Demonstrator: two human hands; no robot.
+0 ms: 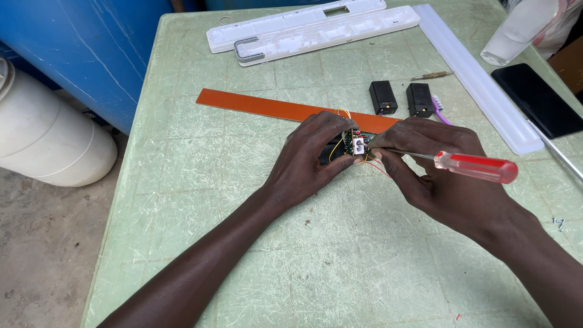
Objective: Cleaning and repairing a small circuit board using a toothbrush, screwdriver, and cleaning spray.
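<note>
My left hand [310, 161] pinches a small green circuit board [355, 143] with a white connector and thin yellow and red wires, just above the green table [212, 182]. My right hand [434, 167] grips a screwdriver with a clear red handle [477, 166]; its metal shaft points left toward the board. Both hands meet at the table's middle, over the near end of a long orange strip [273, 109].
Two small black battery blocks [383, 97] [419, 99] lie beyond the hands. A white lamp housing [303, 27] and a long white diffuser [480, 79] lie at the back. A black phone [537, 100], a plastic cup [516, 30], loose screws [559, 223], a blue barrel [91, 48].
</note>
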